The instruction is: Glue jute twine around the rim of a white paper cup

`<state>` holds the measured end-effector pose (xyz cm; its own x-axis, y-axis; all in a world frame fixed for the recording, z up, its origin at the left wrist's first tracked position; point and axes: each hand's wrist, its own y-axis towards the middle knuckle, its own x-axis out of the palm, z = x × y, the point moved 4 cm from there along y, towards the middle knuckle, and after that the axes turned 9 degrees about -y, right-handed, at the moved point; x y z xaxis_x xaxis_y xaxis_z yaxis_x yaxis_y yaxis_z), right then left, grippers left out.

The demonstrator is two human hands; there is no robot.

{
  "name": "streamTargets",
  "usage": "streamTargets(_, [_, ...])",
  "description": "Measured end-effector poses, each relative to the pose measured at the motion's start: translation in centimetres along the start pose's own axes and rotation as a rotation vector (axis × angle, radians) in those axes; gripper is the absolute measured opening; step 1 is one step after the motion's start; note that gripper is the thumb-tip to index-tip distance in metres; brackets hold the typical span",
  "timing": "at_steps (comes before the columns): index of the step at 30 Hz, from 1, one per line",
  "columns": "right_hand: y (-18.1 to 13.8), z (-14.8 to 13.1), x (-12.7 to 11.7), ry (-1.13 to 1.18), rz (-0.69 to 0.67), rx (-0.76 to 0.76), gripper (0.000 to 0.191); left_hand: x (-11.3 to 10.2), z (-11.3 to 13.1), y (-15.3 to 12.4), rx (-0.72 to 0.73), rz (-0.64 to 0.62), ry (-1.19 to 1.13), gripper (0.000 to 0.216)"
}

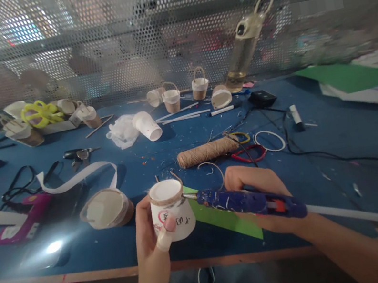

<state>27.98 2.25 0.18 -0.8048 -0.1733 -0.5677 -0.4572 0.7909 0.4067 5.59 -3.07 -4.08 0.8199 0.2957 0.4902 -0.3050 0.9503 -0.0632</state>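
My left hand (pixel 154 236) grips a white paper cup (pixel 178 220), turned upside down, with dark writing and a red mark on its side. Brown twine (pixel 167 200) runs around the cup's upper end, and a loose twine tail sticks up behind it. In my right hand (pixel 262 187) is a blue glue gun (pixel 246 200) with a red trigger area. Its metal nozzle meets or nearly meets the twine on the cup's right side. A glue stick (pixel 364 213) extends from the gun's back end. Beneath both hands lies a green paper strip (pixel 224 220).
A roll of twine (pixel 208 151) lies beyond my hands, beside red-handled scissors (pixel 249 154). To the left stand a twine-rimmed cup (pixel 108 208) and a purple glue gun (pixel 24 219). Several small handled baskets (pixel 172 101) and a clear bottle (pixel 244 50) line the perforated metal screen (pixel 114 43).
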Motion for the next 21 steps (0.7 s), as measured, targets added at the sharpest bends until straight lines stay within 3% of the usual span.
streamTargets(14, [-0.20, 0.04, 0.04, -0.059, 0.017, -0.032, 0.031, 0.01, 0.04, 0.06, 0.007, -0.016, -0.035, 0.044])
streamTargets(21, [0.15, -0.01, -0.06, -0.078, -0.006, 0.074, 0.031, 0.01, 0.28, 0.34, -0.044, -0.024, -0.092, 0.035])
